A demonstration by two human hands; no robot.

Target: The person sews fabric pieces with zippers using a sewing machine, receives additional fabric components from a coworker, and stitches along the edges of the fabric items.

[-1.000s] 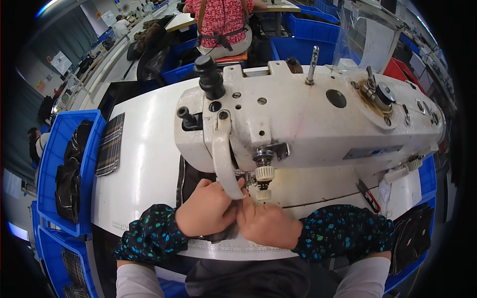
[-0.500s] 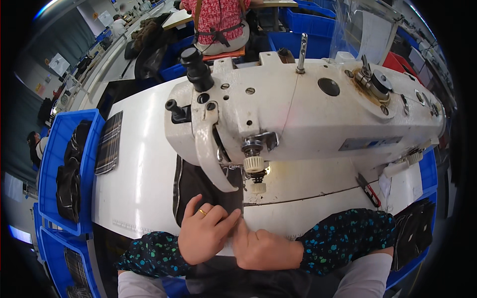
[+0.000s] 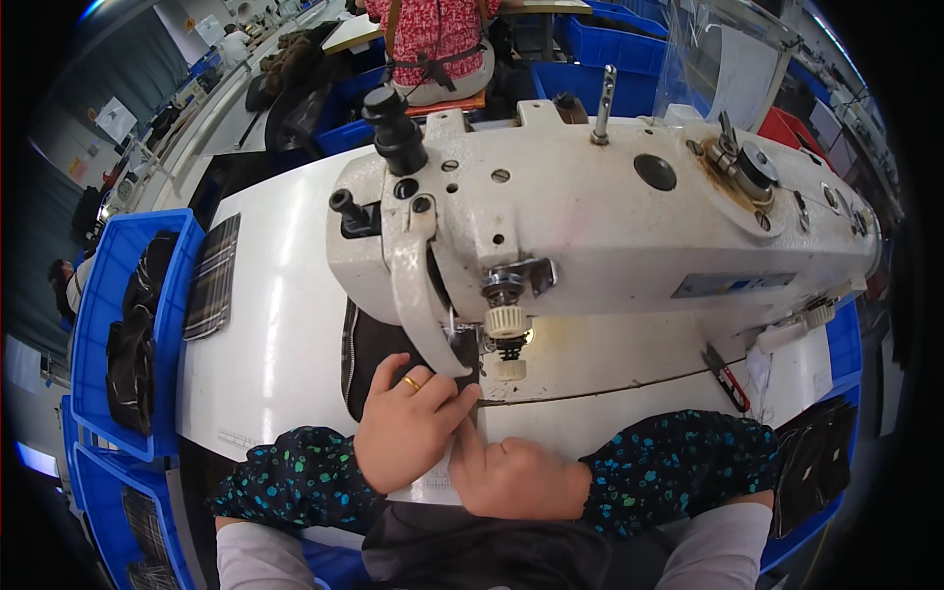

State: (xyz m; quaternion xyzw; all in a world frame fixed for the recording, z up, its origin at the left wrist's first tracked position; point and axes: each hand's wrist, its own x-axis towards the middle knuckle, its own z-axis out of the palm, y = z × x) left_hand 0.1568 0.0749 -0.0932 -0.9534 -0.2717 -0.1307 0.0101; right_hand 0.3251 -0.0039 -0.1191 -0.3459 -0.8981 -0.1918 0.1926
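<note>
My left hand [image 3: 411, 428], a gold ring on it, has its fingers bent and closed at the edge of a dark fabric piece [image 3: 369, 359] with a metal zipper, which runs under the sewing machine head [image 3: 590, 236]. My right hand [image 3: 511, 472] is closed just beside it, index finger angled toward my left fingertips; whatever it holds there is hidden. The presser foot area behind the white lever [image 3: 418, 295] is mostly hidden.
A blue bin [image 3: 93, 324] of dark pieces and plaid fabric [image 3: 211, 270] sit left. Red-handled snips [image 3: 728, 382] lie right, near dark pieces [image 3: 811, 457]. Blue crates [image 3: 610, 44] and a seated person [image 3: 433, 44] are beyond the machine.
Both hands drew back from the presser foot, uncovering more dark fabric, then edged slightly forward again. My left hand's ringed fingers now show. The machine appears higher in view.
</note>
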